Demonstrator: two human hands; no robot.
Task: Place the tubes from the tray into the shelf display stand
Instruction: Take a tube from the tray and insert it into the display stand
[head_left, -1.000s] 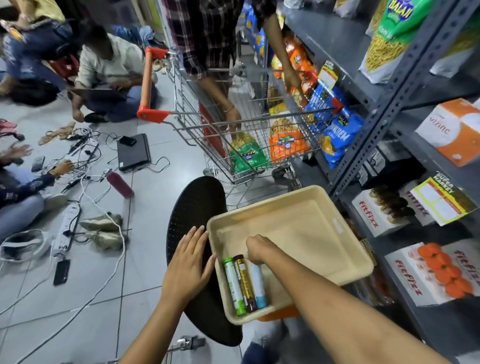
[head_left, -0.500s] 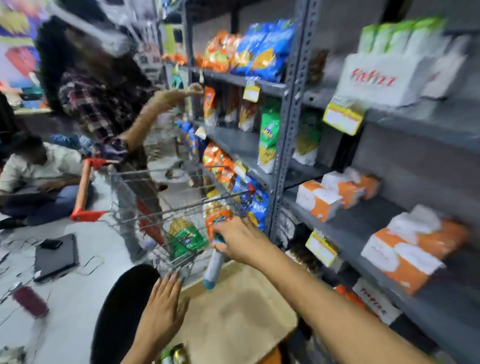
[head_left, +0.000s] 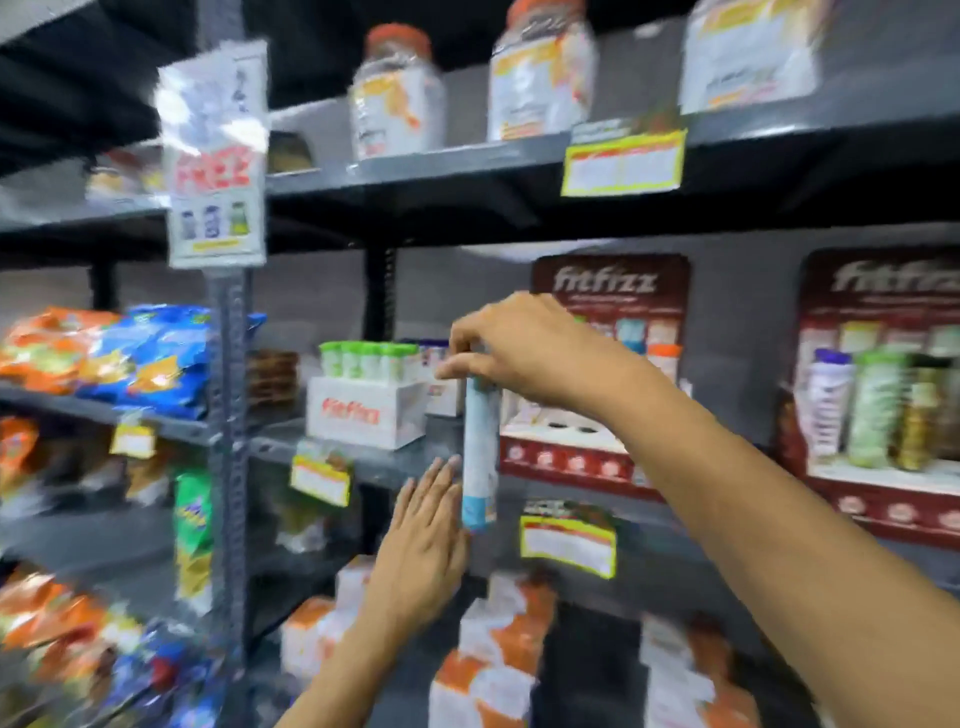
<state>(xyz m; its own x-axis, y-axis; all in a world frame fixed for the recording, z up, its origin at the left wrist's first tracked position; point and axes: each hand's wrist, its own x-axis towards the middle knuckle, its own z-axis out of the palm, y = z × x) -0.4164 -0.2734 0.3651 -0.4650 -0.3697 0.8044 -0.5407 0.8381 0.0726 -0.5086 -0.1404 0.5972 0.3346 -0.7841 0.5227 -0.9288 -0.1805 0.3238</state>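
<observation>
My right hand (head_left: 524, 348) pinches the top of a light blue and white tube (head_left: 480, 457), which hangs upright in front of the shelf. Just behind it and to the right stands a dark red fitfizz display stand (head_left: 576, 457) with round holes in its white top. My left hand (head_left: 421, 545) is flat with fingers apart, just left of the tube's lower end and holding nothing. A second fitfizz stand (head_left: 883, 488) at the right holds several tubes. The tray is out of view.
A white fitfizz box (head_left: 363, 413) with green-capped tubes sits on the shelf to the left. Yellow price tags (head_left: 569, 543) hang on the shelf edges. Jars stand on the shelf above, snack bags (head_left: 130, 353) at the left, orange and white boxes (head_left: 493, 670) below.
The view has swung up from the tray to the shelf. My right hand has lifted the blue tube from the tray up to the display stand. My left hand has left the tray and risen beside the tube.
</observation>
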